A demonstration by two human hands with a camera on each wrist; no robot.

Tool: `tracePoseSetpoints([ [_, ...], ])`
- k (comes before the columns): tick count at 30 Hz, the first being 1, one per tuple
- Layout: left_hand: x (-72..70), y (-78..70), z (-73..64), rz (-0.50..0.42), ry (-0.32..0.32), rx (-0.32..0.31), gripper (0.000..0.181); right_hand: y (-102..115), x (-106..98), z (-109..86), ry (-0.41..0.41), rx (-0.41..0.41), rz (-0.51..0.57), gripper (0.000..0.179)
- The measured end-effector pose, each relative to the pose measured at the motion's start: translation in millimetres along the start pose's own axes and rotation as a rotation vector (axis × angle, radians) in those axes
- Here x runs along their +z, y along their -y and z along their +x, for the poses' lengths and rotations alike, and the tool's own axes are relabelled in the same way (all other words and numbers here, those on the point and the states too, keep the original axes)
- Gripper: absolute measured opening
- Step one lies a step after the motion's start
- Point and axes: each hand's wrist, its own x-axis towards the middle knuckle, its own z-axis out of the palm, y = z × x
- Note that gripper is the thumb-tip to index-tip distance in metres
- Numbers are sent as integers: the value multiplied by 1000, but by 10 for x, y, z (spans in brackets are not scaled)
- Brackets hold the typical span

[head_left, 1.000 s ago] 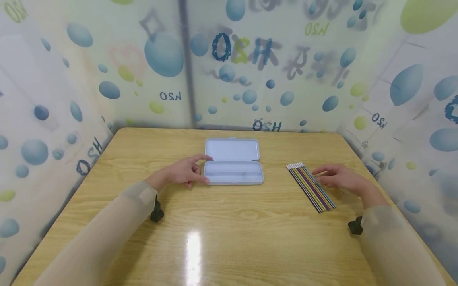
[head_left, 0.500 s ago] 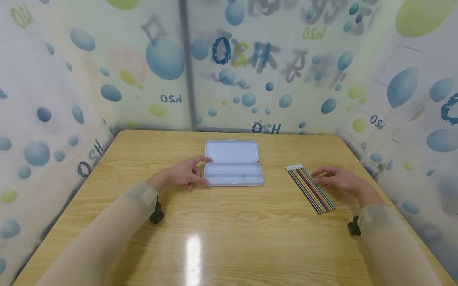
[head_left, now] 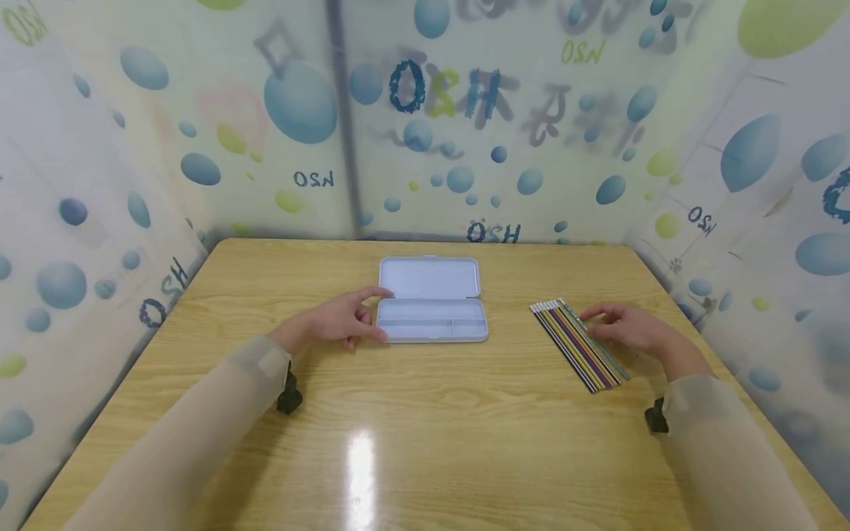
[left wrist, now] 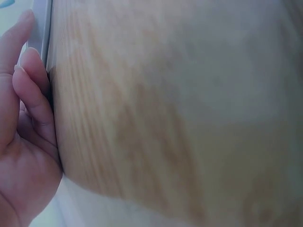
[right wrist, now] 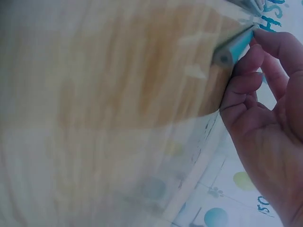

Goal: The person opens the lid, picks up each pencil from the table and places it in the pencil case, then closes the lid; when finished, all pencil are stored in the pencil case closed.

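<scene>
A pale blue pencil case (head_left: pixel 432 332) lies opened flat on the wooden table, its lid folded to the back and its base divided into compartments. My left hand (head_left: pixel 341 317) holds the case's left end, index finger at the hinge corner and thumb at the front corner; the other fingers curl under. Over to the right, several striped pencils (head_left: pixel 571 346) lie side by side, slanted, white ends away from me. My right hand (head_left: pixel 627 327) pinches the teal pencil (right wrist: pixel 232 49) at the row's right edge between thumb and fingers. That pencil stands slightly apart from the others.
The wooden table (head_left: pixel 425 435) has bare wood between the case and the pencils. Walls printed with blue and green dots (head_left: pixel 302 103) enclose its back and sides. Dark wrist cameras (head_left: pixel 290 396) sit under both sleeves.
The right hand has shifted the teal pencil slightly away from the row, its near end to the right. The left hand and pencil case keep their place; the head view bobs a little.
</scene>
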Motion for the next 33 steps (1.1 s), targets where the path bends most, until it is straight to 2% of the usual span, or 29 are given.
tracePoseSetpoints([
  [12, -21, 20, -9, 11, -12, -5, 89, 43, -7, 4, -2, -20, 16, 45],
  [18, 0, 19, -2, 9, -6, 8, 90, 3, 5, -5, -38, -47, -51, 43],
  [33, 17, -4, -37, 7, -17, -3, 89, 60, -13, -51, -92, 21, -173, 43],
])
